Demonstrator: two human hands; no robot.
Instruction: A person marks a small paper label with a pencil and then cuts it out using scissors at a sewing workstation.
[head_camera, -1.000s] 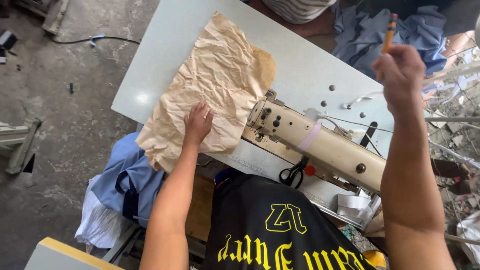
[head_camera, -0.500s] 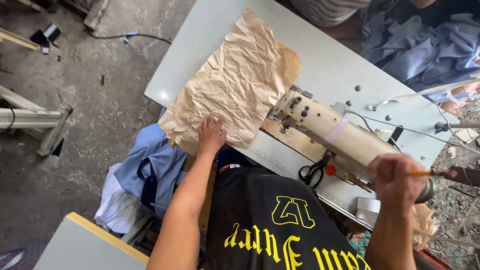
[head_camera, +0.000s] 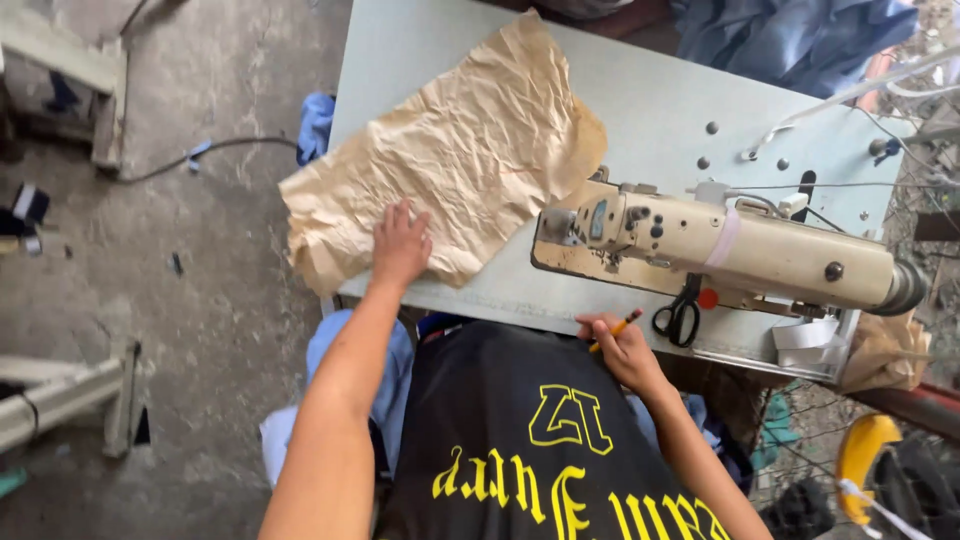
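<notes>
At the frame's centre, the left hand (head_camera: 400, 245) lies spread flat on crumpled brown paper (head_camera: 450, 165), pinning it to the bench (head_camera: 640, 90), while the right hand (head_camera: 622, 345) pinches a pencil (head_camera: 616, 329) beside the sewing machine (head_camera: 720, 250).

A pale worktop (head_camera: 660, 110) seen from above. A cream sewing machine (head_camera: 720, 250) lies across its right half, blocking that side, with black scissors (head_camera: 680, 318) at its near edge. Crumpled brown paper (head_camera: 470, 170) covers the left part, overhanging the edge. Between paper and machine, and along the far strip with a few small knobs (head_camera: 712, 128), bare surface is open for hands. Blue cloth (head_camera: 790, 35) crowds the far right corner.
</notes>
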